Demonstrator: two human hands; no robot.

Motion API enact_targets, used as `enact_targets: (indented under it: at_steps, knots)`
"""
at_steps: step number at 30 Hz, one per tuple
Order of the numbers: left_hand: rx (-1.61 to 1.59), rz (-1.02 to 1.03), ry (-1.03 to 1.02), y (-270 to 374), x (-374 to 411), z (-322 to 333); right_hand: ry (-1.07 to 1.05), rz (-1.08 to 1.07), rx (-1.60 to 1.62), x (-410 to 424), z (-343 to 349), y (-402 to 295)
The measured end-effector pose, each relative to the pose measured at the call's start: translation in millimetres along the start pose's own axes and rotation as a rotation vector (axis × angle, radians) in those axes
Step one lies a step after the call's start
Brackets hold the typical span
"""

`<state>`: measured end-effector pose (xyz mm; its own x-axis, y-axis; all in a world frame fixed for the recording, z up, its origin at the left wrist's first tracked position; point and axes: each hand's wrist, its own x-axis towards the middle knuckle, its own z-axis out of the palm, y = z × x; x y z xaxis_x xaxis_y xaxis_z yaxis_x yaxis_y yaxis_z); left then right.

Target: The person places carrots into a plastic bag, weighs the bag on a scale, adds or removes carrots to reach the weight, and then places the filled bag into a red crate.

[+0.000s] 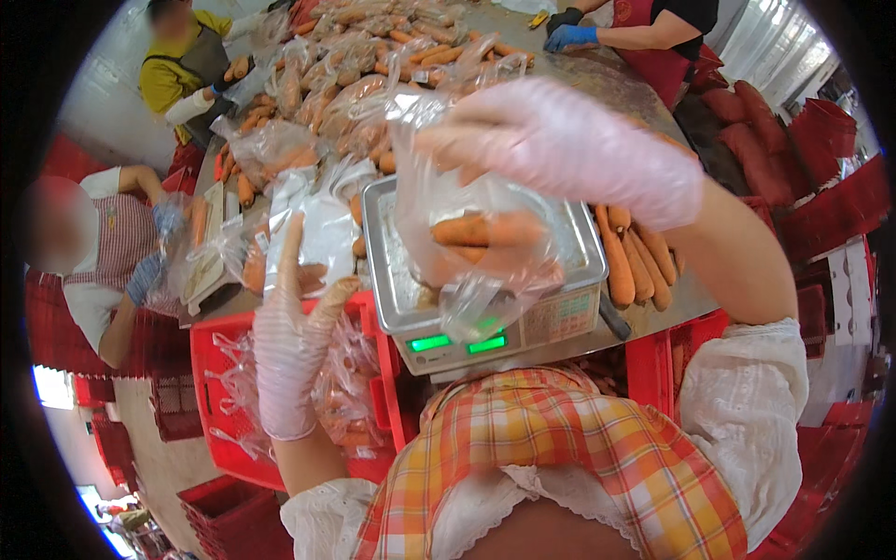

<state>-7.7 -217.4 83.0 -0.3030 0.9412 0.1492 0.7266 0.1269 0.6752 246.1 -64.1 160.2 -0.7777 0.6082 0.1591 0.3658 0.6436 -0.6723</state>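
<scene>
My right hand (pixel 553 143), in a thin translucent glove and blurred, grips the upper part of a clear plastic bag of carrots (pixel 490 238). The bag is over the metal tray (pixel 381 280) of a digital scale (pixel 560 318), and a loose fold hangs in front of the lit green displays. Whether the bag's weight rests on the tray, I cannot tell. My left hand (pixel 290 350), also gloved, has its fingers apart and holds nothing. Its fingertips are over a stack of white plastic bags (pixel 322 217) beside the scale. Loose carrots (pixel 633 262) lie right of the scale.
A red crate (pixel 231 455) below my left hand holds several bagged carrots (pixel 350 392). Bagged and loose carrots (pixel 350 77) heap across the far table (pixel 588 77). Co-workers stand at the left (pixel 112 245), far left (pixel 185 70) and far right (pixel 651 42). Another scale (pixel 210 266) stands left.
</scene>
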Motion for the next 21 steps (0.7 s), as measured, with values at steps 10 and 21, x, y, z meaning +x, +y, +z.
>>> enact_targets:
  at_steps: [10, 21]
  knots:
    - [0.453, 0.380, 0.164, 91, 25, -12, 0.105, -0.045, 0.210, -58, -17, -11]
    - [-1.156, 0.175, -0.425, 53, 32, 2, -0.014, 0.160, -0.250, -58, 97, 54]
